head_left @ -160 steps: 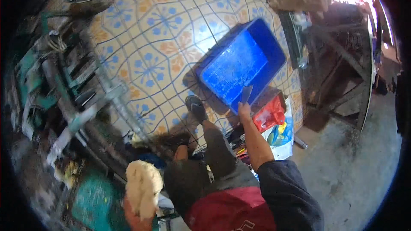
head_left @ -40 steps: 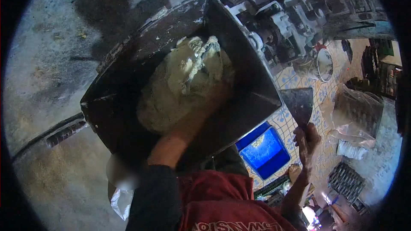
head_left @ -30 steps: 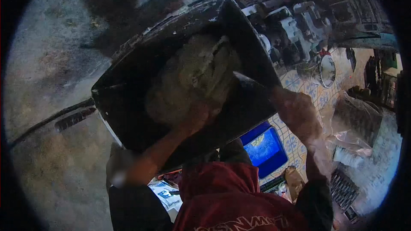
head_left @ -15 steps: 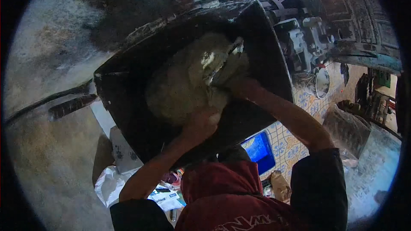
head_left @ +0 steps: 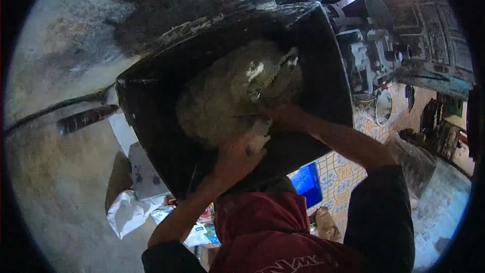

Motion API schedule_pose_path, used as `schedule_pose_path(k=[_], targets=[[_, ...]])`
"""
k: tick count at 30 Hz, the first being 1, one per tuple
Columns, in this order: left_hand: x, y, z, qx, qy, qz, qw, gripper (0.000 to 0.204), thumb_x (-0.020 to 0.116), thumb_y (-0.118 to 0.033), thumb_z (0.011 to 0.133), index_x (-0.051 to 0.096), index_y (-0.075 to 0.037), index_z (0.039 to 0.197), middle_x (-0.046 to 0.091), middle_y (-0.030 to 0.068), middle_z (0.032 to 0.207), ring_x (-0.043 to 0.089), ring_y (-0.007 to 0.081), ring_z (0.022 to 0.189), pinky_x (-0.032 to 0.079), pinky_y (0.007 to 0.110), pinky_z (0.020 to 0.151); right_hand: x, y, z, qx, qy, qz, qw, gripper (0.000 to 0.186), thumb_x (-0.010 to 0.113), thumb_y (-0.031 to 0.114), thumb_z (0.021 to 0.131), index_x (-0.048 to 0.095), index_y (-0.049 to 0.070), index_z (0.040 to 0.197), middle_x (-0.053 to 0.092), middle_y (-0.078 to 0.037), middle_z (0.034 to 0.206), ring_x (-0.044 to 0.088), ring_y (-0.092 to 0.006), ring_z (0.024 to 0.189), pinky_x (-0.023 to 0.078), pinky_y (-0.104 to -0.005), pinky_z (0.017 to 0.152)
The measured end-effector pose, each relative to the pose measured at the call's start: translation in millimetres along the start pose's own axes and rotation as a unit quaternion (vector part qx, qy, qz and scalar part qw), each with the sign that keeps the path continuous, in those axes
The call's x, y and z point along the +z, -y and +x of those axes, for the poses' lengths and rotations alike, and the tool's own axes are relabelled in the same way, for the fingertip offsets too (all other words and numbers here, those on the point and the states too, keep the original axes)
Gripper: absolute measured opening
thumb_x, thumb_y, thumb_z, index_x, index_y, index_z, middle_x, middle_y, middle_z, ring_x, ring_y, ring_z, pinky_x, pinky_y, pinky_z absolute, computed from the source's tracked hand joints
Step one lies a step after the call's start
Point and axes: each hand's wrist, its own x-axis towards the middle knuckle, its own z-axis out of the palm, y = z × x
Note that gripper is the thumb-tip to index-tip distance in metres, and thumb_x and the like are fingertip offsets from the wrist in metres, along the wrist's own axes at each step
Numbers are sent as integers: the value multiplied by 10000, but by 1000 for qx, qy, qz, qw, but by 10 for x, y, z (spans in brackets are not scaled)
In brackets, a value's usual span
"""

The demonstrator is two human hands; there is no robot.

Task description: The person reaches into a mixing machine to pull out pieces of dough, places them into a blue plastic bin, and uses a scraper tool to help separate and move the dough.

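A large dark metal hopper (head_left: 151, 121) holds a big pale lump of dough (head_left: 222, 96). My left hand (head_left: 237, 154) presses on the near lower side of the dough, fingers curled into it. My right hand (head_left: 285, 116) reaches in from the right and grips the dough's right side. Both forearms come up from the lower edge; I wear a dark sleeve and a red top.
A grey machine with a motor (head_left: 374, 55) stands right of the hopper. A blue tub (head_left: 308, 184) sits on the patterned tiled floor (head_left: 348, 172) below. White plastic bags and packets (head_left: 131, 212) lie at lower left on bare concrete. A dark cable (head_left: 60, 106) runs along the left.
My right hand has come into the hopper and settled on the dough beside my left. The view has tilted closer to the hopper.
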Motion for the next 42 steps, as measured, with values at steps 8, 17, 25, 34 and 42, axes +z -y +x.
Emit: schedule_pose_path(k=[8, 17, 25, 34, 42], targets=[[-129, 728, 33, -109, 82, 65, 988, 928, 758, -290, 746, 221, 5, 1442, 228, 272, 1475, 254, 377, 1377, 225, 391, 1135, 208, -339, 158, 34, 12, 320, 947, 493, 660, 299, 821, 529, 23, 1208, 584, -226, 1109, 583, -387, 1032, 485, -463, 877], [919, 611, 961, -63, 42, 148, 986, 736, 759, -246, 729, 393, 59, 1290, 316, 247, 1386, 308, 330, 1287, 291, 421, 1049, -323, 562, -97, 174, -212, 340, 900, 416, 659, 324, 811, 632, 10, 1083, 659, -234, 961, 657, -380, 864, 525, -445, 776], [837, 993, 1173, -50, -74, -32, 996, 371, 730, -159, 778, 626, 24, 1084, 597, 159, 1195, 600, 227, 1056, 476, 348, 885, -872, 468, -825, 206, -108, 249, 940, 260, 525, 203, 934, 577, 39, 1129, 654, -214, 868, 662, -388, 778, 540, -451, 672], [496, 1038, 637, -28, -124, -45, 991, 392, 738, -182, 756, 644, -10, 1095, 675, 149, 1059, 652, 264, 973, 499, 379, 849, -846, 202, -1106, 222, 14, -95, 970, 134, 545, 85, 845, 576, -7, 937, 663, -159, 714, 684, -334, 678, 558, -411, 546], [238, 896, 408, -113, -88, -25, 989, 367, 716, -155, 765, 643, -15, 1096, 679, 141, 1045, 657, 274, 960, 501, 369, 834, -111, 46, -210, 204, 37, 30, 978, 246, 456, 200, 904, 640, 51, 970, 690, -185, 871, 692, -339, 826, 565, -488, 661]])
